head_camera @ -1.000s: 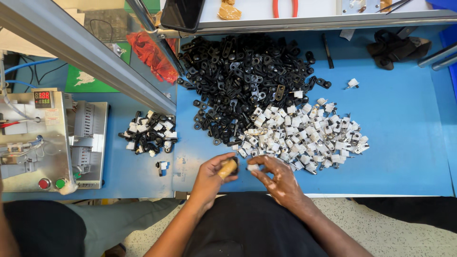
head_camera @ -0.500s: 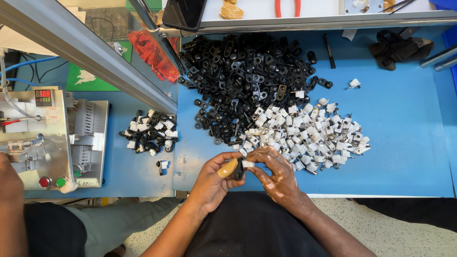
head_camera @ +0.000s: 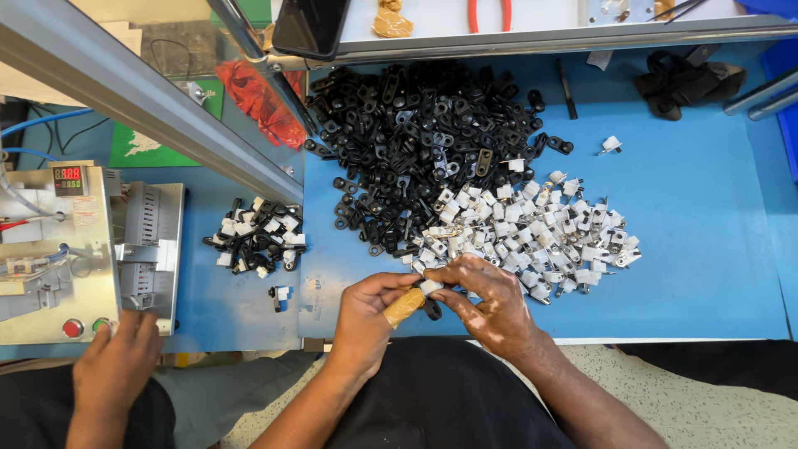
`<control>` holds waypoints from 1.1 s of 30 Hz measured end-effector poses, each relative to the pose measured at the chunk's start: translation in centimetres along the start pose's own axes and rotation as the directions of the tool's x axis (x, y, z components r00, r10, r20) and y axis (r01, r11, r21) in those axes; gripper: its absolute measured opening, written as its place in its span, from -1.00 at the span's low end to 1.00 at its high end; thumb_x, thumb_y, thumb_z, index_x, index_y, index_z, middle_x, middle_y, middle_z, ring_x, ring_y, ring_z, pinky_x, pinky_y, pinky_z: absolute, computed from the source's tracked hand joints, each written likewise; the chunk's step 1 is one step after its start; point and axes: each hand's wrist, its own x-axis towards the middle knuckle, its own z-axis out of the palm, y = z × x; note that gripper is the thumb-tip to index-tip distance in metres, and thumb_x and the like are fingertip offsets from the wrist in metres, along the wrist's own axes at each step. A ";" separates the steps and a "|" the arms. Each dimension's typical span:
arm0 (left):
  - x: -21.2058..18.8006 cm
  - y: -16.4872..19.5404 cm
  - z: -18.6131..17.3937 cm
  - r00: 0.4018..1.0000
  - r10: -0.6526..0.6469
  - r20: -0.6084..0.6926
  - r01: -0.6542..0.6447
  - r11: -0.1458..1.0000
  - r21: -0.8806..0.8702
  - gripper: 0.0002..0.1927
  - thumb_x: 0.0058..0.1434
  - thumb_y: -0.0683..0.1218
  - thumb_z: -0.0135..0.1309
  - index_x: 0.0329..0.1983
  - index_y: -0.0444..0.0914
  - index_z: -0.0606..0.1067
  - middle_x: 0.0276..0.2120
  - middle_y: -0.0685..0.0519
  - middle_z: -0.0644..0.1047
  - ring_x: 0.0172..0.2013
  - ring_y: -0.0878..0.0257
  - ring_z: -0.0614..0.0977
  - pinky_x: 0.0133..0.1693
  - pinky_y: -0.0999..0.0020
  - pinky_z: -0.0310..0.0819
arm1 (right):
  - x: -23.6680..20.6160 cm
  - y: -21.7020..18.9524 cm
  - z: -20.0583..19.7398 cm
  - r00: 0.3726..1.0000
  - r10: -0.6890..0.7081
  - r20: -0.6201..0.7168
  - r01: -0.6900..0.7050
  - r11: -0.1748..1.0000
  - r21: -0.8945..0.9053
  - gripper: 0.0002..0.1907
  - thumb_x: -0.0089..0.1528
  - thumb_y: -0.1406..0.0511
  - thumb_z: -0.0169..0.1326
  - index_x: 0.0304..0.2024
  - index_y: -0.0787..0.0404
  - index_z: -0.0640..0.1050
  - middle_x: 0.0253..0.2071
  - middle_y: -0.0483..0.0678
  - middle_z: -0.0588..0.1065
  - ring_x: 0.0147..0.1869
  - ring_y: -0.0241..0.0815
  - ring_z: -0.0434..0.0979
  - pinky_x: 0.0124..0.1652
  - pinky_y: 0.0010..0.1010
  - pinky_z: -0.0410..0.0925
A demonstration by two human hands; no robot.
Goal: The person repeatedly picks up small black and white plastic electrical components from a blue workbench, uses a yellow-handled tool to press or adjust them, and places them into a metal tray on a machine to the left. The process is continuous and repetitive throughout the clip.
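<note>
My left hand [head_camera: 370, 320] and my right hand [head_camera: 490, 303] meet at the near edge of the blue table [head_camera: 706, 249]. Between their fingertips they pinch a small white plastic part [head_camera: 430, 287] and a black clip [head_camera: 433, 309]. A tan wrap covers my left thumb [head_camera: 404, 306]. Just beyond the hands lies a heap of white parts [head_camera: 540, 233]. Behind it spreads a larger heap of black clips [head_camera: 424, 133].
A small mixed pile of joined black and white pieces [head_camera: 258, 237] lies to the left, with one stray piece [head_camera: 279, 293] nearer. Another person's hand [head_camera: 116, 366] rests by a grey machine with red and green buttons [head_camera: 58, 258]. A metal rail [head_camera: 150, 108] crosses diagonally.
Another person's hand has come into view at the lower left, beside the machine. My hands stay together at the table edge, fingers shifting on the small parts.
</note>
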 end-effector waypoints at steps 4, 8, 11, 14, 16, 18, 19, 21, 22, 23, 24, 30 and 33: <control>-0.5 1.3 0.8 0.893 0.417 0.172 -0.436 0.705 0.560 -0.73 -0.10 -0.31 0.05 -0.27 -0.37 0.41 -0.31 -0.04 0.45 -0.25 0.29 0.48 -0.21 0.47 0.35 | -0.4 -0.2 0.5 0.966 0.242 -0.091 -0.226 0.962 0.152 -0.79 -0.06 0.41 0.06 -0.36 0.29 0.41 -0.48 -0.04 0.40 -0.44 -0.31 0.45 -0.42 -0.55 0.38; 0.7 1.7 1.4 0.964 0.242 0.107 -0.262 0.933 0.248 -0.71 -0.02 -0.30 -0.04 -0.18 -0.40 0.36 -0.28 -0.02 0.41 -0.24 0.30 0.46 -0.17 0.48 0.33 | 0.0 0.6 0.1 0.985 0.136 -0.104 -0.112 0.972 0.205 -0.72 -0.08 0.41 0.05 -0.30 0.32 0.40 -0.41 -0.04 0.38 -0.42 -0.30 0.45 -0.43 -0.54 0.39; 1.3 1.5 1.3 0.997 0.071 0.028 -0.075 0.985 0.158 -0.68 0.00 -0.27 -0.08 -0.13 -0.37 0.33 -0.37 0.01 0.45 -0.35 0.35 0.45 -0.24 0.53 0.32 | 0.7 1.3 0.1 0.974 -0.122 -0.192 0.148 0.981 0.126 -0.68 -0.02 0.41 0.06 -0.22 0.32 0.34 -0.31 -0.05 0.40 -0.31 -0.26 0.45 -0.35 -0.55 0.38; 1.5 1.0 1.2 1.000 -0.008 0.001 0.007 0.991 0.135 -0.70 -0.02 -0.28 -0.07 -0.16 -0.37 0.32 -0.47 0.02 0.43 -0.43 0.36 0.45 -0.32 0.52 0.33 | 0.5 1.8 0.3 0.954 -0.205 -0.220 0.200 0.979 -0.046 -0.67 -0.08 0.39 0.08 -0.26 0.25 0.34 -0.28 -0.02 0.37 -0.26 -0.15 0.42 -0.32 -0.50 0.34; 1.8 0.5 1.2 0.999 -0.053 0.007 0.052 0.993 0.107 -0.71 -0.04 -0.32 -0.04 -0.20 -0.38 0.30 -0.49 0.04 0.40 -0.44 0.37 0.43 -0.34 0.54 0.30 | 0.1 2.2 0.7 0.962 -0.190 -0.195 0.195 0.981 0.007 -0.69 -0.08 0.40 0.06 -0.29 0.23 0.32 -0.24 0.04 0.35 -0.21 -0.08 0.40 -0.28 -0.44 0.33; 2.0 0.3 1.3 0.993 -0.104 0.048 0.106 0.994 -0.042 -0.79 0.00 -0.32 -0.05 -0.27 -0.38 0.27 -0.48 0.01 0.41 -0.44 0.36 0.43 -0.35 0.52 0.30 | -0.4 2.7 1.0 0.968 -0.193 -0.160 0.223 0.954 0.200 -0.72 0.00 0.43 0.01 -0.27 0.28 0.24 -0.16 0.11 0.34 -0.11 -0.04 0.38 -0.19 -0.40 0.33; 2.2 0.3 1.4 0.990 -0.115 0.081 0.124 0.986 -0.115 -0.83 0.03 -0.32 -0.06 -0.31 -0.38 0.26 -0.48 0.00 0.41 -0.44 0.35 0.43 -0.36 0.52 0.30 | -0.7 3.0 1.1 0.984 -0.103 -0.147 0.139 0.955 0.261 -0.73 0.01 0.43 0.00 -0.29 0.28 0.23 -0.17 0.10 0.35 -0.14 -0.08 0.40 -0.21 -0.41 0.36; 2.3 0.5 1.6 0.996 -0.004 0.091 -0.003 0.997 0.079 -0.85 0.03 -0.30 -0.08 -0.32 -0.36 0.28 -0.46 0.03 0.41 -0.42 0.38 0.42 -0.35 0.55 0.30 | -1.0 3.5 1.4 0.991 0.074 -0.108 -0.029 0.929 0.368 -0.76 0.03 0.42 -0.03 -0.33 0.29 0.21 -0.21 0.07 0.36 -0.19 -0.18 0.44 -0.25 -0.43 0.40; 2.3 0.7 1.7 0.994 0.054 0.100 -0.071 0.982 0.175 -0.86 0.03 -0.29 -0.09 -0.32 -0.36 0.29 -0.46 0.04 0.41 -0.41 0.40 0.42 -0.34 0.57 0.30 | -1.0 3.8 1.4 0.989 0.070 -0.128 -0.011 0.912 0.411 -0.78 0.03 0.42 -0.03 -0.33 0.28 0.22 -0.23 0.05 0.37 -0.23 -0.21 0.44 -0.26 -0.44 0.40; 2.4 0.8 1.8 0.995 0.003 0.105 -0.018 0.989 0.143 -0.84 0.00 -0.29 -0.09 -0.32 -0.34 0.28 -0.47 0.06 0.42 -0.43 0.40 0.43 -0.36 0.57 0.30 | -1.0 4.1 1.4 0.987 0.067 -0.146 0.006 0.893 0.451 -0.79 0.04 0.42 -0.04 -0.33 0.27 0.23 -0.24 0.04 0.37 -0.26 -0.24 0.44 -0.27 -0.45 0.40; 2.5 1.0 1.9 0.994 -0.047 0.102 0.035 0.993 0.116 -0.81 -0.03 -0.29 -0.09 -0.31 -0.32 0.27 -0.48 0.07 0.43 -0.44 0.40 0.44 -0.37 0.58 0.31 | -1.1 4.3 1.5 0.985 0.064 -0.159 0.024 0.868 0.497 -0.80 0.04 0.42 -0.05 -0.33 0.26 0.24 -0.26 0.02 0.38 -0.29 -0.27 0.44 -0.29 -0.46 0.41; 1.8 1.4 2.5 0.985 -0.060 0.162 0.036 0.989 0.146 -0.82 0.00 -0.31 -0.07 -0.31 -0.36 0.28 -0.55 0.03 0.43 -0.49 0.38 0.45 -0.41 0.58 0.30 | -2.5 4.1 1.7 0.976 -0.032 -0.213 0.145 0.832 0.536 -0.68 0.02 0.47 0.00 -0.21 0.29 0.22 -0.22 0.03 0.24 -0.10 -0.21 0.29 -0.07 -0.41 0.24; 0.8 1.4 2.4 0.987 -0.064 0.149 0.046 0.992 0.122 -0.82 0.03 -0.27 -0.12 -0.27 -0.35 0.29 -0.53 0.04 0.45 -0.48 0.40 0.46 -0.39 0.59 0.31 | -3.4 3.5 1.7 0.973 0.032 -0.229 0.118 0.782 0.612 -0.68 -0.01 0.48 0.01 -0.23 0.28 0.25 -0.21 0.03 0.20 -0.11 -0.20 0.26 -0.08 -0.42 0.22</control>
